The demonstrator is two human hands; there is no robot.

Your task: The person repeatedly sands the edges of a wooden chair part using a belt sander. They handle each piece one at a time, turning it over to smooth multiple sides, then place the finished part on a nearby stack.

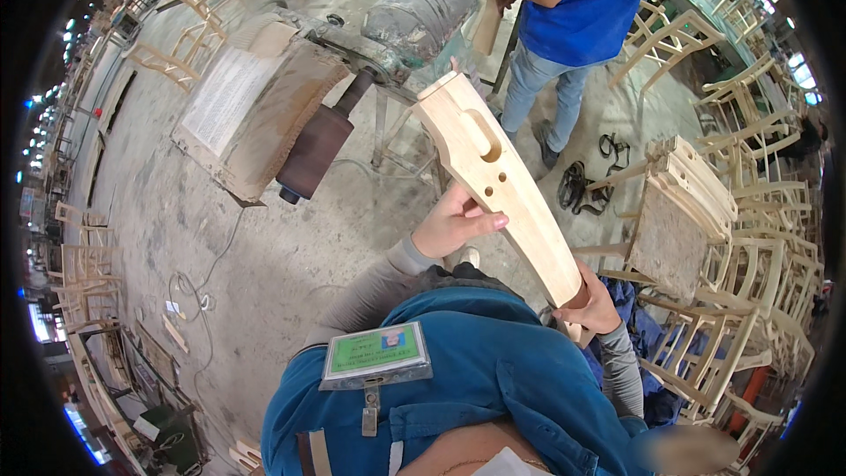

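Observation:
A long, pale wooden chair leg (520,211) slants across the middle of the view, its wider far end carrying an oblong slot and several round holes. My left hand (458,225) grips it around the middle, thumb lying on the top face. Around its near end my right hand (592,302) is closed, close to my body. Beyond the far left of the piece stands a sanding machine with a dark brown belt roller (319,150) and a dusty cover (264,106). The wood and the roller are apart.
A person in a blue shirt (595,0) stands ahead, holding another wooden piece (487,25). To the right, similar wooden parts (692,181) lie stacked on a stand (665,242), with many chair frames (767,273) behind. A cable (211,273) runs over the floor at left.

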